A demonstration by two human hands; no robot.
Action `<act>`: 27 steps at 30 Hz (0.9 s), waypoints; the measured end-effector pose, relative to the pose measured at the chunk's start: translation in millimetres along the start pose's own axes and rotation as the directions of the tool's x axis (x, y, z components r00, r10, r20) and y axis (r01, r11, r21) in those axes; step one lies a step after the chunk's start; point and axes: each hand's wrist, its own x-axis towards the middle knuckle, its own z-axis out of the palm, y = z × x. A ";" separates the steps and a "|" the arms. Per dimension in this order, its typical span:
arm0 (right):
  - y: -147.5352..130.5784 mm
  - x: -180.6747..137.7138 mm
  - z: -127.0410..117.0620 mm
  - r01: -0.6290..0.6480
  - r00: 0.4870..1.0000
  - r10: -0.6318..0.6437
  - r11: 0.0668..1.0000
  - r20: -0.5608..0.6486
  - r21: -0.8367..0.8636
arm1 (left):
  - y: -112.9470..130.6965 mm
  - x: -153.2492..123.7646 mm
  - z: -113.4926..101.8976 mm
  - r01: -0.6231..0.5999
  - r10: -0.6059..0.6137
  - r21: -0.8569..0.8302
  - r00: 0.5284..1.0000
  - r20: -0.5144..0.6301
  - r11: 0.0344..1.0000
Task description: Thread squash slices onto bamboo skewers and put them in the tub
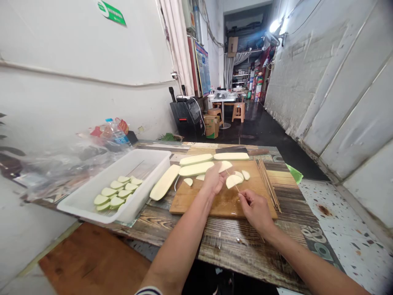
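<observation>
On the left end of the wood-patterned surface (233, 246), crumpled clear plastic bags (61, 164) and a clear plastic bottle with a blue cap (118, 134). Lower down, a flat reddish-brown panel (92, 262). High on the white left wall (61, 41), a small green-and-white sign (115, 14); farther along, a pale pink hanging curtain (175, 41) and a blue printed poster board (202, 67). Nearby, a boxy black speaker-like case (186, 116) with two black upright posts, then a brown-and-green cardboard carton (211, 128) near orange plastic stools (238, 111). Deeper in, a pale grey gathered curtain (229, 65). Along the rough whitish right wall (307, 61), a bright white lamp (274, 26). Below, glossy black floor (254, 127) and white terrazzo with dark chips (356, 229).
</observation>
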 end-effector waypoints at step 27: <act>5.3 12.7 -5.6 -0.080 0.989 0.084 0.996 -0.118 0.040 | -38.8 -28.3 20.8 0.056 -0.081 0.231 0.992 0.099 0.971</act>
